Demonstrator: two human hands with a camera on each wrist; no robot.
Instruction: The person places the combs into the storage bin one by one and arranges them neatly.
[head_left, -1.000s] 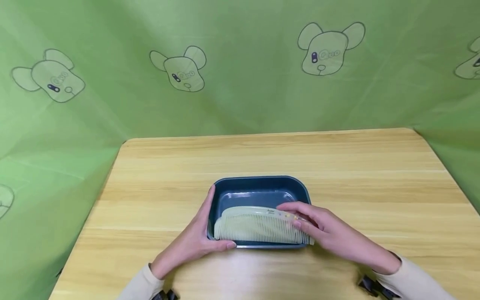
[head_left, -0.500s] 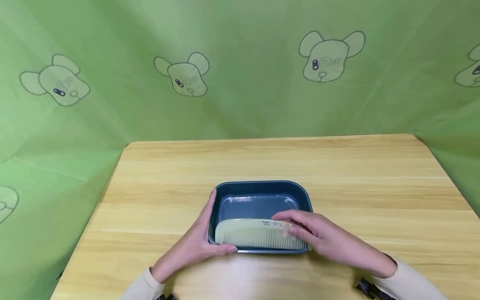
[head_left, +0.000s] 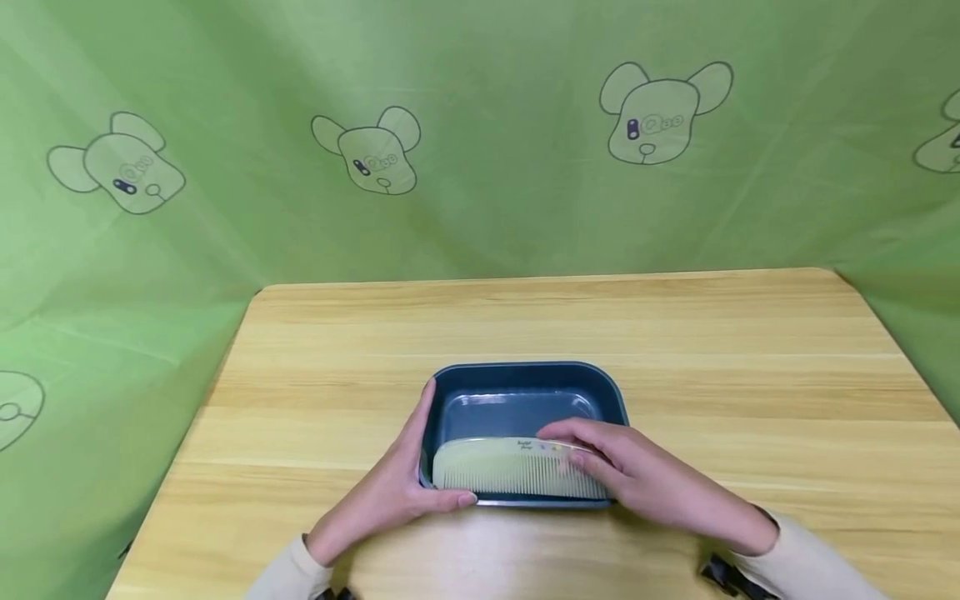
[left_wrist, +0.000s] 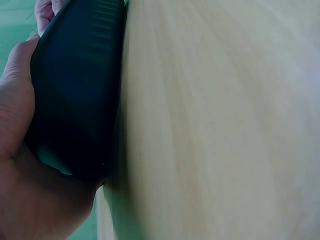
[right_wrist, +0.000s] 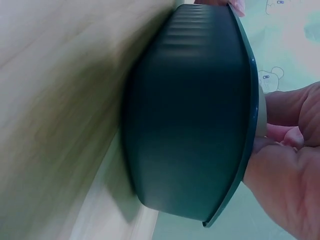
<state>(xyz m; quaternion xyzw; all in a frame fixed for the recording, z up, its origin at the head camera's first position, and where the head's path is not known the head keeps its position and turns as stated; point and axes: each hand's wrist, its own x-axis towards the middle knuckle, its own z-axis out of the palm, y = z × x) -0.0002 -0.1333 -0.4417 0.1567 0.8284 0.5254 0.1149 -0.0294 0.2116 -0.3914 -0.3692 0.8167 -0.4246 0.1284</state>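
Note:
A dark blue rectangular tray [head_left: 525,376] rests on the wooden table. My left hand [head_left: 401,467] grips its left end, thumb along the near rim and fingers on the outer side; the left wrist view shows that hand [left_wrist: 25,125] against the dark wall. Inside the tray, along its near wall, a pale green comb [head_left: 480,462] stands on edge with teeth downward. My right hand [head_left: 630,462] pinches the comb's right end between thumb and fingers. In the right wrist view, the tray wall [right_wrist: 190,115] hides most of the comb, and the right hand [right_wrist: 290,155] is above the rim.
The light wooden table [head_left: 360,350] extends around the tray on all sides. Behind it and at both sides hangs a green cloth [head_left: 480,217] printed with cartoon animal heads. Black wrist straps [head_left: 731,575] show near the sleeves.
The comb has moved lower into the tray and slightly left, its right end now within the rim. My right hand moved with it. My left hand keeps its hold on the tray.

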